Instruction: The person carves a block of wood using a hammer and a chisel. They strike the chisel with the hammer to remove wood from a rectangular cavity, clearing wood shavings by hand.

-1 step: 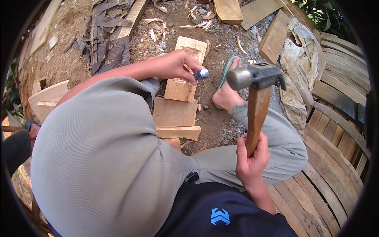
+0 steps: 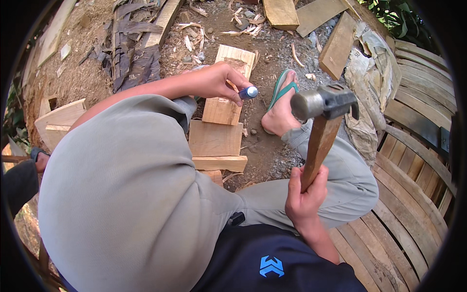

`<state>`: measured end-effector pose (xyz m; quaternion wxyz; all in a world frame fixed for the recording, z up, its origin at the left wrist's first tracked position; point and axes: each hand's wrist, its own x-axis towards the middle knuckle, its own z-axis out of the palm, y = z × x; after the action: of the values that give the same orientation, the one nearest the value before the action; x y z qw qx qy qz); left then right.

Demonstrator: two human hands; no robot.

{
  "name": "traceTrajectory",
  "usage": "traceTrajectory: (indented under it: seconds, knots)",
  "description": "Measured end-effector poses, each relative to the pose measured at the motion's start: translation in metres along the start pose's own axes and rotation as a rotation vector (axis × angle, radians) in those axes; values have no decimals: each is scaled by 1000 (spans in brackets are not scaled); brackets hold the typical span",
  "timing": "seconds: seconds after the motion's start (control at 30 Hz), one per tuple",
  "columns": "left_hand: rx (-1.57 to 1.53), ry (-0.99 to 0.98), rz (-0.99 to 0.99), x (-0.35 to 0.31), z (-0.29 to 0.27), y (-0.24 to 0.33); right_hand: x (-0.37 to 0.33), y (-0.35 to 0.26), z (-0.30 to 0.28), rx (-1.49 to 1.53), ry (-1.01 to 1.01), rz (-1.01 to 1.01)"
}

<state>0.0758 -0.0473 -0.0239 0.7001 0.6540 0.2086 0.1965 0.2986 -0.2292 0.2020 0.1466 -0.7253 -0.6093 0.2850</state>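
Note:
My left hand [image 2: 216, 80] is closed round a blue-handled chisel [image 2: 248, 92]; its metal-capped end points toward my right, and its blade is hidden. It is held over a pale wooden block [image 2: 221, 111], which has a rough, cut patch on its upper face. In my right hand [image 2: 307, 199] is a claw hammer [image 2: 321, 138], gripped low on its wooden handle. The hammer is raised, its steel head up and to the right of the chisel, apart from it. Beneath the block's near end lies another flat wooden piece [image 2: 215, 138].
Wood shavings [image 2: 248, 27] litter the dirt beyond the block. My sandalled foot [image 2: 282, 104] rests right of it. Slatted boards [image 2: 389, 233] are at my right, a crumpled sack [image 2: 367, 82] beyond them. Offcuts [image 2: 335, 46] lie at the far right. Another person's foot [image 2: 41, 159] shows at the left edge.
The hammer head has shifted slightly to the right and nearer to me, while my right hand has moved a little left. My left hand and the chisel stay in place.

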Motion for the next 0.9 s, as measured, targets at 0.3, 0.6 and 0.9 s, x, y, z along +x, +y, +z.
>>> traceTrajectory:
  seconds: [0.3, 0.6, 0.9]
  knots:
    - [8, 26, -12, -2, 6, 0, 12, 7, 12, -2, -63, 126]
    - [74, -57, 43, 9, 2, 3, 14, 7, 16, 21, -34, 66]
    - [37, -80, 18, 10, 3, -1, 12, 11, 16, 0, 14, 120]
